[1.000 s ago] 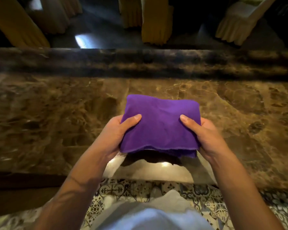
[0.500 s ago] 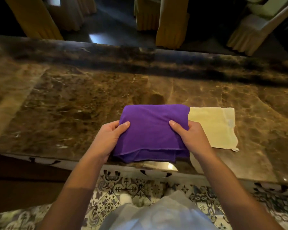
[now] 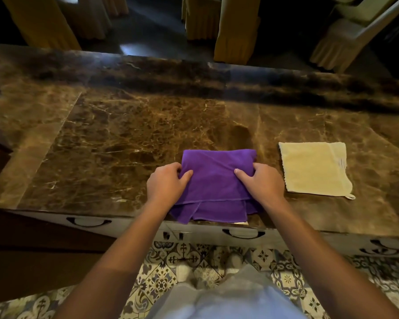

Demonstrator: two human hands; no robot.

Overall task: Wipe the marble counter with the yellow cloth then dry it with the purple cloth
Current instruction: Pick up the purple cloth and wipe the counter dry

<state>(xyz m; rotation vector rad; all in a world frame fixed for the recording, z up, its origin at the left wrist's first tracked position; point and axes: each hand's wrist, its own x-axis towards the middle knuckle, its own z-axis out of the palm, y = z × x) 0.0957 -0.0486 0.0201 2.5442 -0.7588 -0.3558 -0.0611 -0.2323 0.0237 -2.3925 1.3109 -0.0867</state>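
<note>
On marble counter (image 3: 124, 139) | left hand (image 3: 165, 186), right hand (image 3: 262, 184) | both gripping purple cloth (image 3: 213, 178)

Marble counter (image 3: 124, 139) spans the view left to right; its near edge runs just before the person. Folded cloth (image 3: 217, 180) lies on the counter at the near edge, centre, its near layers reaching that edge. Left hand (image 3: 165, 186) rests on the cloth's left side, right hand (image 3: 262, 183) on its right side, both thumbs on top. Second cloth (image 3: 313, 168) lies flat on the counter just right of the right hand, apart from the folded cloth. Drawer handles (image 3: 243, 233) sit below the counter edge. Draped chairs (image 3: 235, 28) stand behind the counter. Tiled floor (image 3: 166, 272) lies below, nearest the person.
</note>
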